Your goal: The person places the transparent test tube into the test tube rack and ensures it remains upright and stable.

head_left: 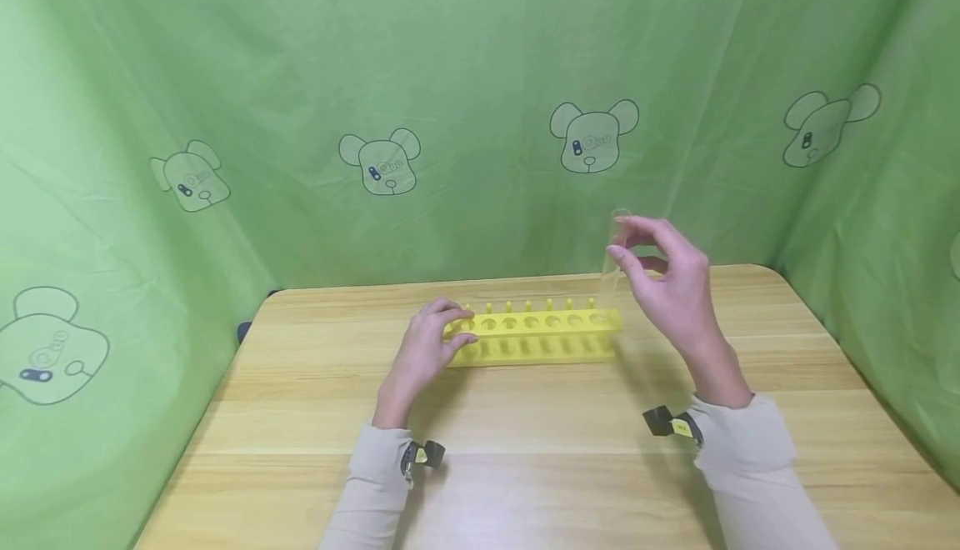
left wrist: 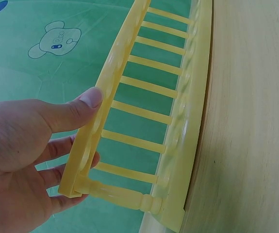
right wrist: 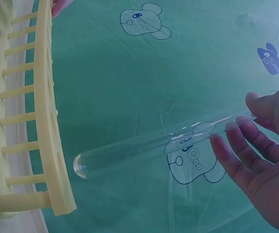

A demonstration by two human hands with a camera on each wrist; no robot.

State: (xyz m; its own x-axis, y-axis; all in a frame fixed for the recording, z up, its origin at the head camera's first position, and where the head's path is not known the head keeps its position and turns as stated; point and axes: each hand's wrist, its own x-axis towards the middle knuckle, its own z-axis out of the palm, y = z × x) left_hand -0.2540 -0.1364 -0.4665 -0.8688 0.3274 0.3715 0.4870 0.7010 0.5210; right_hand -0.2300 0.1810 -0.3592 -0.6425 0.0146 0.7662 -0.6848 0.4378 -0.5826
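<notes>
A yellow test tube rack [head_left: 536, 346] stands lengthwise on the wooden table, a row of round holes in its top and short pegs along its back. My left hand [head_left: 432, 337] grips the rack's left end; the left wrist view has the thumb on the top bar [left wrist: 93, 126] and fingers on its other side. Between thumb and fingers, my right hand [head_left: 671, 279] pinches a clear test tube [right wrist: 144, 143] near its upper end. The tube's rounded bottom points down, beside the rack's right end hole in the right wrist view.
The light wooden table [head_left: 525, 450] reaches back to a green curtain [head_left: 480, 75] printed with bear heads, which also hangs along both sides. Small black wrist cameras sit on both sleeves, the right one [head_left: 660, 421] low over the table.
</notes>
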